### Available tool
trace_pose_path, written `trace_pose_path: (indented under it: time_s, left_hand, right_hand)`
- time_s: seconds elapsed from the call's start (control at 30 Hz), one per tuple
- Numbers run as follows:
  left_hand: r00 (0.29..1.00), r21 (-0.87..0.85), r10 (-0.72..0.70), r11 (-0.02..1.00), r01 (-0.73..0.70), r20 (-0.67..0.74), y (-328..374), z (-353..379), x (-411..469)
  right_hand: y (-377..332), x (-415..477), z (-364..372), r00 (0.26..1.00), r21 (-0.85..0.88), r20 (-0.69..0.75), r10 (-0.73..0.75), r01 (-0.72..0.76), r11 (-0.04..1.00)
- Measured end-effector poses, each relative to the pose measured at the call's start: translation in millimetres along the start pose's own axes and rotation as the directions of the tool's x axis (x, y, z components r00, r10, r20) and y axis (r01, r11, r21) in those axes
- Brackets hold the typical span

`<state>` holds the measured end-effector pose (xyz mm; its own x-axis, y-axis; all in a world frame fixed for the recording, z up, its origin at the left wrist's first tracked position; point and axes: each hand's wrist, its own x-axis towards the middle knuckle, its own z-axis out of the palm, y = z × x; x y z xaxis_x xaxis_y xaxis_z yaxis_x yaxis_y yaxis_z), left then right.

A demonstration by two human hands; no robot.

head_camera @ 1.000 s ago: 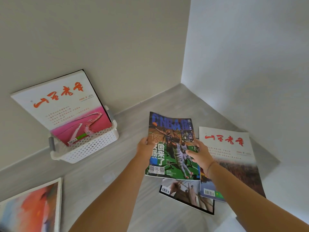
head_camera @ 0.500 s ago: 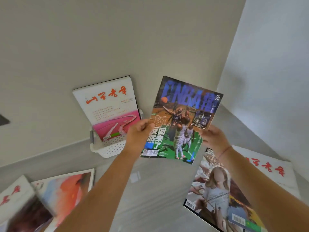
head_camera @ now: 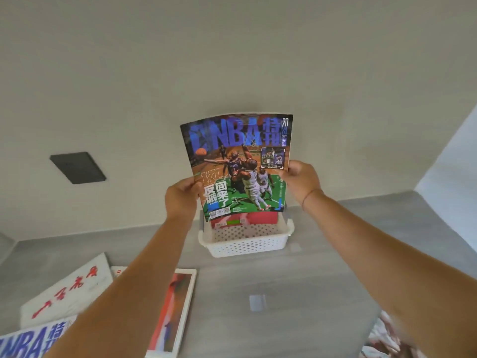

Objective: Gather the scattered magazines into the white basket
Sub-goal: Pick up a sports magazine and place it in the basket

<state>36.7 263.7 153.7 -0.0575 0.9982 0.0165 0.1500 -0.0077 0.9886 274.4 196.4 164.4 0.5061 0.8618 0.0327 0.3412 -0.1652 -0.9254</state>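
Observation:
I hold a basketball magazine (head_camera: 240, 166) upright in the air, directly above the white basket (head_camera: 246, 245) that stands on the grey floor against the wall. My left hand (head_camera: 180, 197) grips its left edge and my right hand (head_camera: 300, 183) grips its right edge. The magazine's lower edge hangs just over the basket's back, hiding most of a pink-and-white magazine (head_camera: 242, 220) that stands inside. On the floor at lower left lie a white magazine with red script (head_camera: 64, 290), another basketball magazine (head_camera: 28, 342) and a red-orange one (head_camera: 175, 306).
A dark wall plate (head_camera: 77, 167) sits on the wall at left. Part of another magazine (head_camera: 384, 339) shows at the lower right edge. A small pale patch (head_camera: 256, 302) marks the grey floor in front of the basket.
Both hands have carried the basketball magazine left from the floor pile and turned it upright over the basket. My view has swung left, bringing the basket to centre.

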Motion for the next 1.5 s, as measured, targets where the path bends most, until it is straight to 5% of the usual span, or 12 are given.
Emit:
trace_pose_path:
  time_s: [0.33,0.53,0.73,1.33,1.5]
  left_hand:
    - [0.983,0.270,-0.024,0.960,0.073,-0.181,-68.4,25.2,6.6]
    - [0.965,0.234,0.012,0.971,0.051,-0.260,-59.8,37.6,16.3]
    - [0.971,0.299,0.034,0.954,0.039,-0.238,-61.9,40.5,24.7]
    - [0.986,0.315,-0.102,0.939,0.140,-0.133,-55.2,29.0,3.7]
    - [0.983,0.397,0.167,0.909,-0.123,-0.080,-51.9,39.1,-60.0]
  right_hand:
    - [51.4,15.6,36.8,0.992,-0.113,-0.036,0.122,-0.126,0.986]
    - [56.7,26.1,43.9,0.981,-0.141,-0.111,0.159,-0.174,0.975]
    - [51.5,29.7,58.8,0.967,-0.100,0.093,0.238,-0.228,0.968]
    - [53.1,9.4,38.1,0.962,-0.050,0.117,0.248,-0.244,0.969]
    - [81.6,-57.4,-7.9,0.974,0.019,-0.006,0.228,-0.227,0.974]
